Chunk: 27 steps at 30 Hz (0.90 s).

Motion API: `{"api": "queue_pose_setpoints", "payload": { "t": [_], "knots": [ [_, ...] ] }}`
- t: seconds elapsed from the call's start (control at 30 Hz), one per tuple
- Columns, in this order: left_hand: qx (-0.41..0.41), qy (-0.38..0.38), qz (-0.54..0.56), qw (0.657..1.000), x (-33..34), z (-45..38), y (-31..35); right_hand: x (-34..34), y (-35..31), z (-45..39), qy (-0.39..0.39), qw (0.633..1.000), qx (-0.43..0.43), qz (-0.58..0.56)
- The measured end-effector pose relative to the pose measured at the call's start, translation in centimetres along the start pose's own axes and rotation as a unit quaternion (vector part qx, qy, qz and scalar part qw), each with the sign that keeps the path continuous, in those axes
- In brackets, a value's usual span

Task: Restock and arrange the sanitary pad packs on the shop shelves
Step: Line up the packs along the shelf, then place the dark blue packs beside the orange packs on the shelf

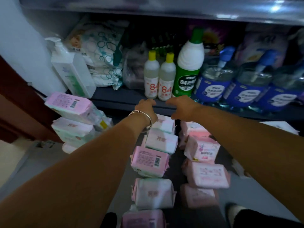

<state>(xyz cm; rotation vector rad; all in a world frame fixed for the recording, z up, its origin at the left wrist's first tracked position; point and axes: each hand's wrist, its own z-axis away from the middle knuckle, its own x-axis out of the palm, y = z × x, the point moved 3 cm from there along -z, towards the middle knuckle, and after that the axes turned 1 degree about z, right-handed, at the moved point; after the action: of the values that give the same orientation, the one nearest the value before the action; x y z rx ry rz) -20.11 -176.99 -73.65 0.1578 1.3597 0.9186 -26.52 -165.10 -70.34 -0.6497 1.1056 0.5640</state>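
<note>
Both hands reach toward the front edge of a dark shelf (125,96) — the left hand (145,107), a silver bangle (143,117) at its wrist, curls its fingers at the edge; the right hand (181,107) hangs just beside it, fingers loosely bent, holding nothing. Below the arms, pink sanitary pad packs (150,160) lie in two rows on the lower level, with a further stack (72,116) piled at the left. On the shelf stand two yellow-capped "84" bottles (159,79), a green disinfectant bottle (189,69), blue-labelled pump bottles (212,83) and wipes packs (102,51).
</note>
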Motion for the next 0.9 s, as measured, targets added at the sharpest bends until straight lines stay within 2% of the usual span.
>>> {"api": "queue_pose_setpoints", "payload": {
  "t": [0.13, 0.37, 0.67, 0.9],
  "knots": [
    [0.046, -0.055, -0.036, 0.997, 3.8, 1.1, 4.6, 0.1, 5.2, 3.8, -0.027, 0.999, 0.028, 0.008],
    [0.110, -0.109, -0.077, 0.985, 12.0, 3.2, 13.8, 0.6, 15.3, 11.3, -0.049, 0.996, 0.079, 0.018],
    [0.159, -0.109, -0.108, 0.975, 21.0, 5.8, 24.0, 2.0, 25.6, 18.9, 0.001, 0.990, 0.132, 0.040],
    [0.150, -0.104, -0.157, 0.971, 25.2, 7.3, 30.9, 2.1, 31.5, 23.2, 0.024, 0.989, 0.142, 0.035]
  ]
}}
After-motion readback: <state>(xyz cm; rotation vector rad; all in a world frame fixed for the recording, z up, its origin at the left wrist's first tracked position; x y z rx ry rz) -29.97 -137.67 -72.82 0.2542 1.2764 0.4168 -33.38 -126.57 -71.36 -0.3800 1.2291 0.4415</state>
